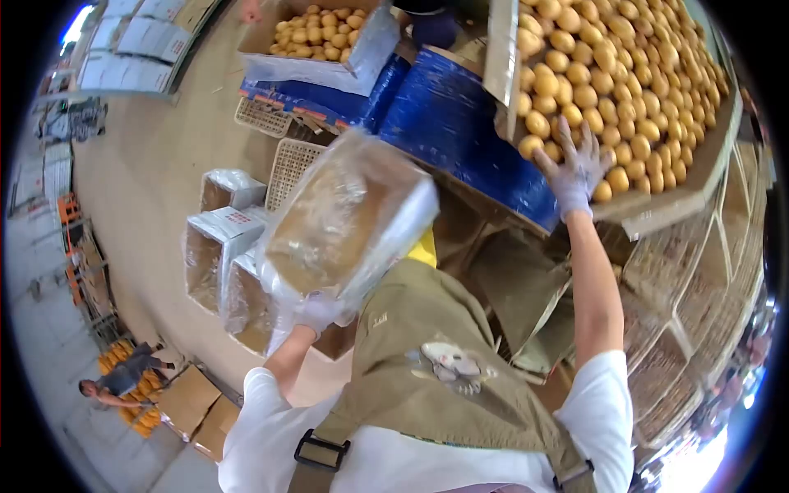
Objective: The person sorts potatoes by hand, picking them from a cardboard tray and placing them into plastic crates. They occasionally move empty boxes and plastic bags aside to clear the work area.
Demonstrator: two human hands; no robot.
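Observation:
My left hand (318,312), in a pale glove, has its fingers around the near edge of a plastic-lined box (329,226). That box is tilted, with its brown bottom bare and visible. At the upper right, my right hand (575,167), gloved too, lies spread with its fingertips on round yellow-brown fruits (641,99). These fruits fill a large cardboard bin (674,212) at its near corner.
Blue wrapped surface (460,123) between the boxes and the bin. A box of fruits (320,34) stands at the top. Lined boxes (215,246) and a plastic crate (289,168) lie left. A person (127,374) bends at the lower left. Stacked cardboard (674,287) stands right.

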